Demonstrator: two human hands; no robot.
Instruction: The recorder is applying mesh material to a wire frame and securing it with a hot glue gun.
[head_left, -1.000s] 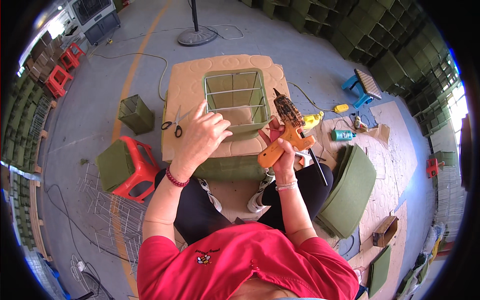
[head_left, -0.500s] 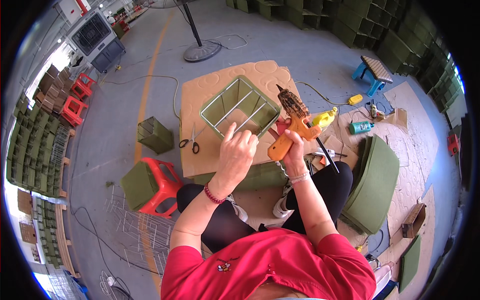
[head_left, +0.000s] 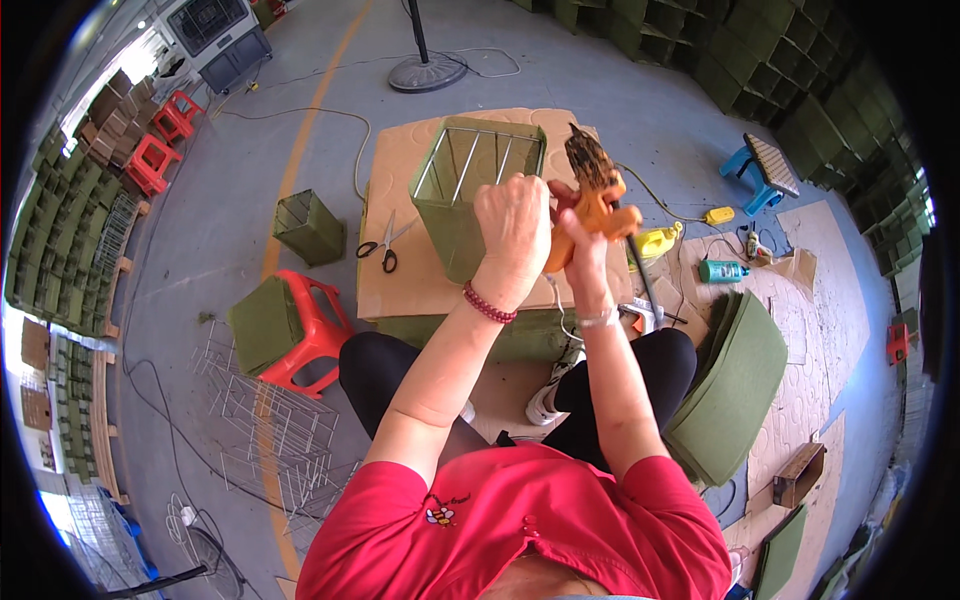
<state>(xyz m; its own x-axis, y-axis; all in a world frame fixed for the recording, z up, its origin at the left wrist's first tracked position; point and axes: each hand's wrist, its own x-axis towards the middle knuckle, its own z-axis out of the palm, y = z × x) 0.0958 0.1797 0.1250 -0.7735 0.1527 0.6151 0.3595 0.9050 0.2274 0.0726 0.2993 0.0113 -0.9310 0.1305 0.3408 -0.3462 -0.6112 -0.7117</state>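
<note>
A green open-topped box [head_left: 447, 225] with a metal wire frame across its mouth stands on the cardboard-covered table in front of me. My left hand [head_left: 515, 225] is closed at the box's near right corner, its fingertips hidden behind the knuckles. In my right hand [head_left: 587, 255] is an orange glue gun [head_left: 600, 208], its dark, crusted nozzle pointing up and away beside the box's right side. A black-handled pair of scissors [head_left: 385, 246] lies on the table left of the box.
A smaller green box [head_left: 308, 228] stands on the floor at left, near a red stool [head_left: 315, 330] holding green panels. Wire frames [head_left: 275, 420] lie below it. Stacked green panels [head_left: 735, 385], a yellow bottle [head_left: 655, 242] and a teal bottle [head_left: 722, 271] are at right.
The box has turned and tipped, so its side wall now shows. My left hand has gone from a pointing finger on the rim to a closed grip. The glue gun stays in my right hand.
</note>
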